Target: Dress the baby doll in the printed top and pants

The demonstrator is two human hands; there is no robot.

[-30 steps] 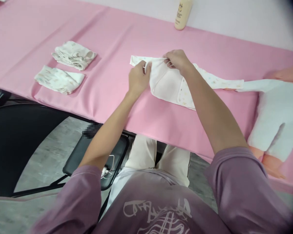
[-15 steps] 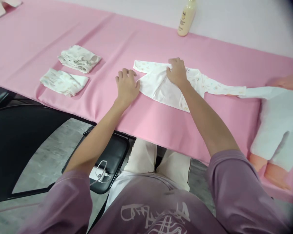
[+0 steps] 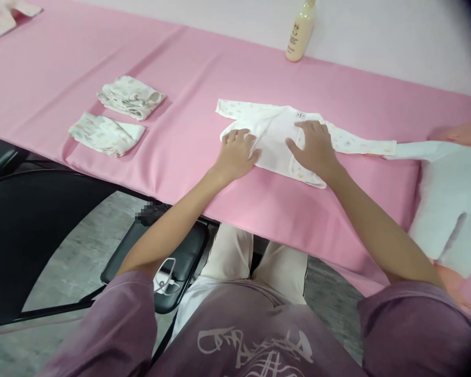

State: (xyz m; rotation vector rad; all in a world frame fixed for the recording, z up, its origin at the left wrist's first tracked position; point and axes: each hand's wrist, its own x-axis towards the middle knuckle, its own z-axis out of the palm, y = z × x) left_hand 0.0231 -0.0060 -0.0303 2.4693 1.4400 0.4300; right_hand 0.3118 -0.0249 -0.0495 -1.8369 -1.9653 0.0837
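Note:
A small white baby shirt (image 3: 273, 132) with a faint print lies spread on the pink tablecloth (image 3: 188, 78), its sleeves out to both sides. My left hand (image 3: 236, 154) rests flat on the shirt's left part, fingers spread. Flat on the shirt's right front lies my right hand (image 3: 314, 147), its fingers stretched out. Neither hand grips anything.
Two folded baby garments (image 3: 131, 97) (image 3: 105, 133) lie at the left of the table. A cream bottle (image 3: 299, 31) stands at the far edge. A doll in white clothes (image 3: 451, 193) lies at the right. A black folding chair (image 3: 168, 251) stands below the table's near edge.
Both hands let go of the raised shirt fabric and came down toward me. They now press flat on the shirt, which lies smoothed on the cloth.

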